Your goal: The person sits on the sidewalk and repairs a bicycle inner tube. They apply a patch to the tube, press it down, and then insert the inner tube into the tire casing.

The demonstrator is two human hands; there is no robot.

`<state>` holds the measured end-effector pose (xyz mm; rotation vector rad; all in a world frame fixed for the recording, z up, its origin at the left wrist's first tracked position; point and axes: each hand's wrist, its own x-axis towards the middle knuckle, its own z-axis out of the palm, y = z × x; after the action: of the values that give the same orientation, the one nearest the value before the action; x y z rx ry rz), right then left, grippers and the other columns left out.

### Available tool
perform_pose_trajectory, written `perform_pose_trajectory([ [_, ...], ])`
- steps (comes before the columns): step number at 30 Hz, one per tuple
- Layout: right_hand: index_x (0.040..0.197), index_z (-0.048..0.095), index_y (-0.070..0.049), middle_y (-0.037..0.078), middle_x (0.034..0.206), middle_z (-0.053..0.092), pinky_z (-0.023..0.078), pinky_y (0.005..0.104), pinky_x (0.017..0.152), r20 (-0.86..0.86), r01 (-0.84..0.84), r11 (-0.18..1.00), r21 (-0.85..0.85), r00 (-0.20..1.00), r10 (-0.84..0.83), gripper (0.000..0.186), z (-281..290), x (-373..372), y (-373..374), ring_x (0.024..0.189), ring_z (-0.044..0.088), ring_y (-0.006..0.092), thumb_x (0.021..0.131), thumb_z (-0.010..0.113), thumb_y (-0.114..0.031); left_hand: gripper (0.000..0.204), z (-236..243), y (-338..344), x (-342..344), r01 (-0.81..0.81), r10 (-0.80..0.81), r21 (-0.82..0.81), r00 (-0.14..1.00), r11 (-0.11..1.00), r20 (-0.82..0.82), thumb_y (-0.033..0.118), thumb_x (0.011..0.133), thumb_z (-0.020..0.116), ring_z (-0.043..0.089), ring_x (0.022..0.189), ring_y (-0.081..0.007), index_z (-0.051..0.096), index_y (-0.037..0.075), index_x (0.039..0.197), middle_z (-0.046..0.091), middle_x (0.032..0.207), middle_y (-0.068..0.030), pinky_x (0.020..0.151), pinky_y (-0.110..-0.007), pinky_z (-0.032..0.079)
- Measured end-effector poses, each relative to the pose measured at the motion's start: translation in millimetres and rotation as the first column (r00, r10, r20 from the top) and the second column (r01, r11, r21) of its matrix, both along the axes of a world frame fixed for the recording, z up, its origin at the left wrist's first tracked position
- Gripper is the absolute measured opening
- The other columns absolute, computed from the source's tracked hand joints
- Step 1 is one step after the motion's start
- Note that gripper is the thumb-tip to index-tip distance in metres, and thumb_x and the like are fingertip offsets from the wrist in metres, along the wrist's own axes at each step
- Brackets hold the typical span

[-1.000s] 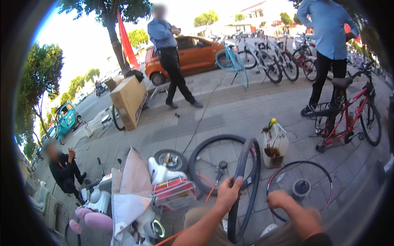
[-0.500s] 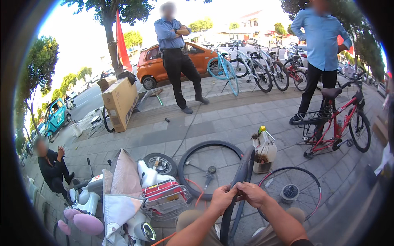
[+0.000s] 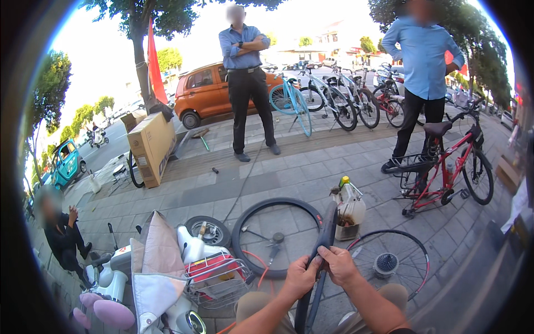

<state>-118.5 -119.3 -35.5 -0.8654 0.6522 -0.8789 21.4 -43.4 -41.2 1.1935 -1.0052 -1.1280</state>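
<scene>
My left hand (image 3: pixel 300 274) and my right hand (image 3: pixel 340 264) pinch a dark bicycle tyre (image 3: pixel 304 306) side by side, thumbs close together. The tyre hangs upright in a narrow loop between my knees. Beyond it lies a wheel (image 3: pixel 247 211) with a thick black tyre and an orange hose (image 3: pixel 255 257) across it. To the right lies a bare rim (image 3: pixel 418 251) with spokes and a cassette (image 3: pixel 386 264). A cut-open plastic jug (image 3: pixel 349 214) with a yellow-topped item stands just behind the held tyre.
A white scooter with a wire basket (image 3: pixel 216 278) and a small wheel (image 3: pixel 206 228) lie left. A person (image 3: pixel 61 239) is there; two others (image 3: pixel 245 100) (image 3: pixel 420 72) stand ahead, near a red bicycle (image 3: pixel 450 181), parked bicycles (image 3: pixel 345 111), a large carton (image 3: pixel 150 153) and an orange car (image 3: pixel 194 94).
My right hand has come up from lower right to grip the tyre beside my left hand. The tyre's upper part has dropped slightly, and the camera's view has shifted.
</scene>
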Motion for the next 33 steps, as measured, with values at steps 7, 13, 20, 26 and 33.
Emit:
perform_pose_trajectory([
  [7,0.105,0.07,-0.004,0.008,0.091,0.073,0.056,0.0361,0.07,0.195,-0.093,0.975,0.201,0.979,0.054,0.022,12.4,-1.9,5.9,0.077,0.069,0.02,0.11,0.066,-0.026,0.024,26.3,9.8,3.8,0.018,0.185,-0.364,0.837,0.931,0.516,0.02,0.106,0.071,0.062,0.066,-0.0174,0.065,0.001,0.094,0.066,0.076,-0.0116,0.061,-0.036,0.049],
  [13,0.099,0.07,-0.006,0.006,0.088,0.072,0.054,0.035,0.068,0.134,-0.111,0.976,0.187,0.987,0.087,0.025,9.2,-8.0,0.3,0.074,0.067,0.0188,0.109,0.068,-0.029,0.03,8.0,-2.5,4.4,0.037,0.036,-0.213,0.945,0.976,0.326,0.027,0.11,0.067,0.062,0.067,-0.0116,0.064,0.002,0.095,0.067,0.076,-0.0051,0.06,-0.032,0.051],
  [20,0.101,0.073,-0.005,0.001,0.086,0.068,0.047,0.0281,0.064,0.0,-0.06,0.998,0.029,0.998,0.06,0.026,8.9,-13.3,3.5,0.07,0.059,0.0108,0.107,0.072,-0.03,0.038,17.3,-0.7,-1.9,0.019,-0.015,0.023,0.99,1.0,-0.139,0.038,0.112,0.062,0.063,0.07,-0.0092,0.069,0.001,0.11,0.071,0.087,-0.004,0.061,-0.027,0.052],
  [26,0.104,0.073,-0.001,0.001,0.085,0.069,0.046,0.0268,0.061,-0.108,0.024,1.0,0.011,0.994,-0.023,0.028,7.2,-7.6,14.4,0.068,0.057,0.0093,0.106,0.074,-0.03,0.04,14.7,-1.3,-1.6,-0.081,0.083,0.057,0.995,0.995,-0.047,0.039,0.112,0.062,0.063,0.076,-0.0085,0.07,0.0,0.113,0.073,0.091,-0.0051,0.065,-0.026,0.052],
  [33,0.104,0.072,-0.001,0.001,0.085,0.07,0.047,0.0239,0.058,-0.045,0.282,0.942,-0.183,0.955,-0.294,0.023,-6.0,15.5,24.2,0.067,0.059,0.0075,0.107,0.072,-0.023,0.035,4.2,-12.2,-6.1,-0.157,0.154,-0.041,0.987,0.987,-0.052,0.032,0.113,0.063,0.059,0.08,-0.0067,0.071,-0.001,0.106,0.07,0.089,-0.0011,0.07,-0.027,0.051],
])
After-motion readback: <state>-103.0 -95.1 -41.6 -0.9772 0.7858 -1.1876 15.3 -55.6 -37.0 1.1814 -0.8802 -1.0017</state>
